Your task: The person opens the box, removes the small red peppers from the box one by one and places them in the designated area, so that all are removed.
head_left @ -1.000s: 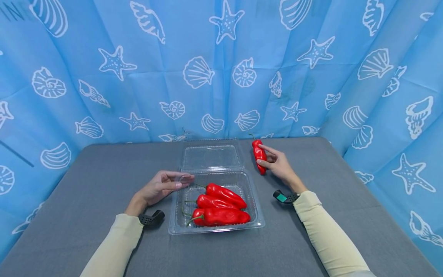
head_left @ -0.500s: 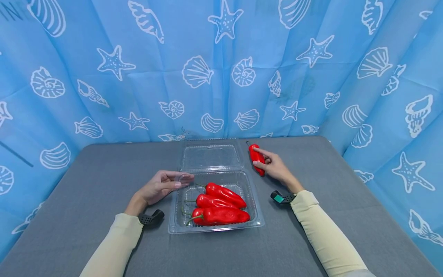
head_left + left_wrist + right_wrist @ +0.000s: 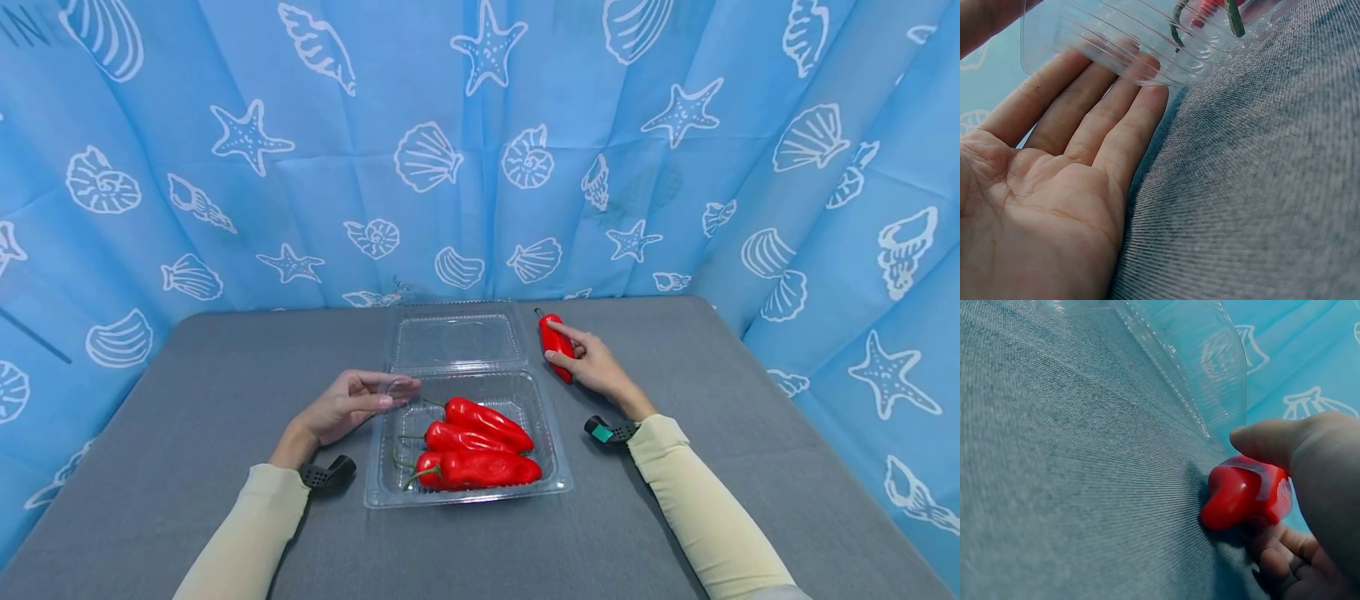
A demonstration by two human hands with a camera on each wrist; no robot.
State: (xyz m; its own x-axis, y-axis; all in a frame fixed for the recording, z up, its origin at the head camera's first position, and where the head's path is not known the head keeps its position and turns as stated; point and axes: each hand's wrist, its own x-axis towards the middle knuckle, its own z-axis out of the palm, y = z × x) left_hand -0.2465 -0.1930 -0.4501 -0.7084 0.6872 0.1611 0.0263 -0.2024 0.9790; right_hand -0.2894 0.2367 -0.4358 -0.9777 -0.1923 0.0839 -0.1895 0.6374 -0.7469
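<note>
In the head view, my right hand (image 3: 596,364) grips a long red pepper (image 3: 557,348) at the back right of the table, thumb on one side and fingers on the other. The pepper's blunt end (image 3: 1235,497) shows close against the cloth in the right wrist view. My left hand (image 3: 348,408) touches the left side of a clear plastic clamshell container (image 3: 558,467). Its straight fingers (image 3: 1104,122) reach under the rim, with the tips seen through the plastic. Several red peppers (image 3: 487,471) with green stems lie side by side inside the container.
The container's clear lid (image 3: 457,340) lies folded back behind it, near the far table edge. Grey cloth (image 3: 645,533) covers the table. A blue curtain (image 3: 480,208) with white shells and starfish hangs behind and at both sides.
My right hand and the pepper in it have shifted slightly left and down, and the pepper is tilted more. The left hand, the container and the peppers inside have stayed put.
</note>
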